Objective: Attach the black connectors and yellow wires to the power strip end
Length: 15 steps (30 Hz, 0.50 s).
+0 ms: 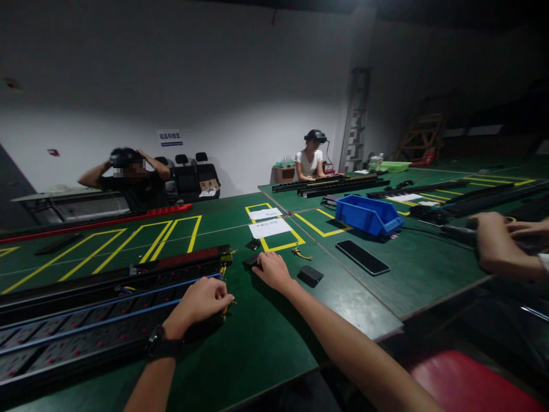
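Observation:
My left hand (199,302), with a black watch on its wrist, rests over the end of a long black power strip (107,323) with rows of sockets and red switches. Its fingers are curled together at a yellow wire (233,300) sticking out of the strip's end. Further right, my right hand (273,270) reaches down to the green table, its fingers closed around a small black plastic block (250,262), partly hidden. Another small black block (310,276) lies just right of that hand. A short piece of yellow wiring (301,254) lies beyond it.
A phone (362,256) and a blue bin (368,216) stand to the right. Paper sheets (270,228) lie inside yellow tape lines. A co-worker's hands (497,240) work at the right edge. Two people are across the table. A red stool (467,383) is below.

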### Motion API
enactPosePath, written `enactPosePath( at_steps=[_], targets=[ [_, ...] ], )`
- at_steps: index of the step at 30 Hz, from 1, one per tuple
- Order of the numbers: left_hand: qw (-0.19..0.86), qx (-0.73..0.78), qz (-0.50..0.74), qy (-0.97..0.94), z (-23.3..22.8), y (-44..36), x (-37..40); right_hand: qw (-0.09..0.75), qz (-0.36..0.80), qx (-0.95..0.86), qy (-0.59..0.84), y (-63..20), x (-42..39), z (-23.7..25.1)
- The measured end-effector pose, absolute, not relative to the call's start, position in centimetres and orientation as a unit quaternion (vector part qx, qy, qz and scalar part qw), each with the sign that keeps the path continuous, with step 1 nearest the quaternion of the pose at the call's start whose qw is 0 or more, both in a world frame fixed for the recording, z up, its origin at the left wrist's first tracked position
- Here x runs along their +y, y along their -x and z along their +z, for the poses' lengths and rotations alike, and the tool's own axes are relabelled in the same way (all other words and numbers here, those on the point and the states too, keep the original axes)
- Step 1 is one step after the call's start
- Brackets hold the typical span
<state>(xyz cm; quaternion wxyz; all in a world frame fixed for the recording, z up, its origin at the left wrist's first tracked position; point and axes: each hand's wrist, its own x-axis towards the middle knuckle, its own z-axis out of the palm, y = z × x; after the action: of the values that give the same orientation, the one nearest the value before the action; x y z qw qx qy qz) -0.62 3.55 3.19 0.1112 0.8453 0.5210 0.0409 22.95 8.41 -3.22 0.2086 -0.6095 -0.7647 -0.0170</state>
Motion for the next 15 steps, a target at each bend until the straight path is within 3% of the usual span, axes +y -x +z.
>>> enactPosePath(
  at_steps=[15],
  targets=[
    [0.121,0.526,0.042,-0.841,3.34,0.44,3.38,0.201,-0.011,-0.747,0.633,-22.56,8.07,-3.36]
  ],
)
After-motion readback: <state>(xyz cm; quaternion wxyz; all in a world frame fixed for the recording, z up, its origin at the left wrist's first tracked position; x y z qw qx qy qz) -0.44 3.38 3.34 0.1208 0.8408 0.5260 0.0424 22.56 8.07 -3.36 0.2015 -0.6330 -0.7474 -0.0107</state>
